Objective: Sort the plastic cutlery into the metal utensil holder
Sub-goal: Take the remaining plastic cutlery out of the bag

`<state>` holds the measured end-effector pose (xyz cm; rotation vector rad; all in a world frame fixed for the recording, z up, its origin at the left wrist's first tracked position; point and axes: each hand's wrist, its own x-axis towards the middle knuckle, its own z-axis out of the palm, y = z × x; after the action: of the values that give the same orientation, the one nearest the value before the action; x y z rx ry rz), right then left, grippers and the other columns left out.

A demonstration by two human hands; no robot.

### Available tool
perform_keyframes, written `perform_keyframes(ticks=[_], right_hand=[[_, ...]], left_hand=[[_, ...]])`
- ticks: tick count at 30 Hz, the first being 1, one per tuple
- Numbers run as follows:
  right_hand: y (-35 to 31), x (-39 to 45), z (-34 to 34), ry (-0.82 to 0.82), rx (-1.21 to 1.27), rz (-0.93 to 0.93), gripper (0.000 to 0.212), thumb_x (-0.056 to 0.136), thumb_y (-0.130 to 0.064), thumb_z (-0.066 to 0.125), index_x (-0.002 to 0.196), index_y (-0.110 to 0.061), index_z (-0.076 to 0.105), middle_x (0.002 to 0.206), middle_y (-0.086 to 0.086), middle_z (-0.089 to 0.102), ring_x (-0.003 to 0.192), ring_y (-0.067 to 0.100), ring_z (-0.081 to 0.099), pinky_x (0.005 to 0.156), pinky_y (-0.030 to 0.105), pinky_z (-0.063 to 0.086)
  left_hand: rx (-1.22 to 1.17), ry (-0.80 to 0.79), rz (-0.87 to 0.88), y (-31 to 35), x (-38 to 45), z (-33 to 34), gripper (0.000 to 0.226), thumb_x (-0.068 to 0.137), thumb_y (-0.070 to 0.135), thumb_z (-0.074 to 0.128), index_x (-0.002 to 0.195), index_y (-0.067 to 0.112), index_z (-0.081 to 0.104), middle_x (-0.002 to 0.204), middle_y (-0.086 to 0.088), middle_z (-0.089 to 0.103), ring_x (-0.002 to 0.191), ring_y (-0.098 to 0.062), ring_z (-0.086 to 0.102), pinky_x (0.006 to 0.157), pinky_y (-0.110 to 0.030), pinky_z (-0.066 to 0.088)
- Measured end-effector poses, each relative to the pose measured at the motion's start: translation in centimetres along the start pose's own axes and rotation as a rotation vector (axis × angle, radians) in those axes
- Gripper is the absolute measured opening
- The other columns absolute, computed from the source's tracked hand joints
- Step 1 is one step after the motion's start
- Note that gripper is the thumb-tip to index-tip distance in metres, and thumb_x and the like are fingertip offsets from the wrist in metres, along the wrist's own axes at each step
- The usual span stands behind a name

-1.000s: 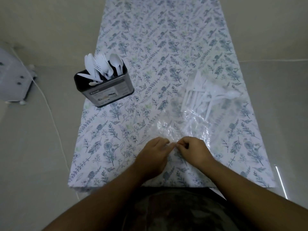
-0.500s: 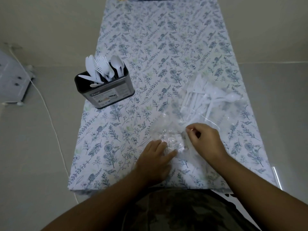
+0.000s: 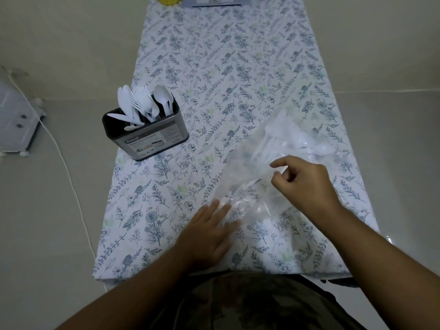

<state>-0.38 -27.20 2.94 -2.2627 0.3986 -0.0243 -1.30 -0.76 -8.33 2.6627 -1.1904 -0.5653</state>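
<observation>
Clear plastic bag (image 3: pixel 257 186) lies on the floral tablecloth (image 3: pixel 214 67), long axis running from near-left to far-right. White loose cutlery (image 3: pixel 297 141) sits bunched in its far-right end, beyond the right hand (image 3: pixel 302 184), which pinches the bag film. Left hand (image 3: pixel 209 232) presses flat on the near end, fingers straight. Metal utensil holder (image 3: pixel 152 136) stands far-left, upright, sorted cutlery (image 3: pixel 142 106) inside pointing up.
</observation>
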Motion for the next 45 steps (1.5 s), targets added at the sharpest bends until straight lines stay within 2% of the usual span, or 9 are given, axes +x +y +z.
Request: perform_keyframes(ticks=[3,5,8,11,16,23,29,33,45], right_hand=[[-1.5,-0.8,0.5,-0.044,0.031,0.008,0.017,0.087,-0.017,0.071,0.097,-0.03,0.075,0.06,-0.003,0.064,0.054,0.006,0.06,0.061,0.028,0.056],[-2.4,-1.7,2.1,-0.104,0.031,0.018,0.015,0.087,-0.018,0.071,0.096,-0.029,0.074,0.059,-0.003,0.066,0.053,0.008,0.061,0.061,0.031,0.058],[-3.2,-3.1,4.5,-0.234,0.021,-0.045,0.012,0.09,-0.021,0.069,0.099,-0.028,0.071,0.059,-0.004,0.065,0.056,0.009,0.062,0.061,0.032,0.055],[-3.0,-3.1,5.2,-0.302,0.021,-0.11,0.012,0.091,-0.029,0.069,0.103,-0.031,0.071,0.062,-0.007,0.066,0.058,0.008,0.063,0.061,0.031,0.054],[0.7,2.5,3.2,-0.076,-0.214,-0.201,0.041,0.09,-0.018,0.063,0.13,-0.028,0.065,0.132,-0.001,0.066,0.122,0.013,0.058,0.102,0.033,0.045],[6.7,6.7,3.2,-0.392,-0.711,-0.109,0.081,0.093,-0.03,0.053,0.162,-0.023,0.01,0.171,0.004,0.006,0.157,0.026,0.003,0.126,0.048,0.008],[9.3,5.0,4.0,-0.233,-0.648,-0.208,0.059,0.095,-0.043,0.06,0.15,-0.023,0.048,0.16,0.003,0.041,0.147,0.028,0.034,0.117,0.051,0.031],[9.4,3.8,3.9,-0.077,-0.569,-0.302,0.038,0.086,-0.031,0.075,0.124,-0.026,0.072,0.136,0.004,0.066,0.126,0.033,0.055,0.103,0.05,0.037],[6.0,2.6,1.5,0.18,-0.392,-0.453,0.016,0.091,-0.01,0.071,0.102,-0.016,0.079,0.094,0.004,0.07,0.106,0.035,0.059,0.098,0.047,0.039]], left_hand=[[-0.255,0.001,-0.187,0.2,0.7,-2.0,0.062,0.097,0.062,0.009,0.14,0.041,0.047,0.161,0.005,0.026,0.153,-0.02,0.011,0.123,-0.046,0.005],[-0.608,0.12,-0.449,1.9,1.8,-4.7,0.056,0.097,0.061,0.02,0.123,0.037,0.064,0.139,0.01,0.057,0.139,-0.018,0.043,0.116,-0.041,0.029],[-1.353,0.271,-0.685,4.2,3.2,-8.5,0.047,0.1,0.055,0.04,0.107,0.023,0.074,0.096,0.016,0.072,0.092,0.005,0.067,0.073,-0.017,0.049],[-1.46,0.362,-0.807,4.2,3.9,-9.5,0.023,0.096,0.036,0.061,0.1,0.017,0.074,0.095,0.003,0.076,0.096,-0.012,0.071,0.072,-0.026,0.052],[-1.593,0.307,-0.881,2.2,3.3,-9.2,0.023,0.104,0.02,0.045,0.111,0.008,0.064,0.1,-0.009,0.075,0.092,-0.027,0.072,0.083,-0.045,0.056],[-1.513,0.385,-0.929,-1.7,1.9,-9.4,0.018,0.105,0.023,0.047,0.114,0.013,0.059,0.082,-0.006,0.069,0.063,-0.015,0.059,0.062,-0.033,0.051],[-0.715,0.875,-0.844,-1.5,0.9,-8.4,0.062,0.09,0.019,0.068,0.143,0.023,0.036,0.123,-0.005,0.053,0.108,-0.019,0.055,0.088,-0.036,0.052],[-0.223,0.617,-0.537,-1.2,1.4,-6.1,0.059,0.09,0.031,0.068,0.144,0.02,0.047,0.15,-0.005,0.042,0.14,-0.023,0.032,0.115,-0.042,0.026],[-0.01,0.658,-0.366,-2.8,2.7,-3.8,0.025,0.091,0.03,0.057,0.106,0.021,0.075,0.1,0.005,0.072,0.102,-0.021,0.061,0.098,-0.042,0.036]])
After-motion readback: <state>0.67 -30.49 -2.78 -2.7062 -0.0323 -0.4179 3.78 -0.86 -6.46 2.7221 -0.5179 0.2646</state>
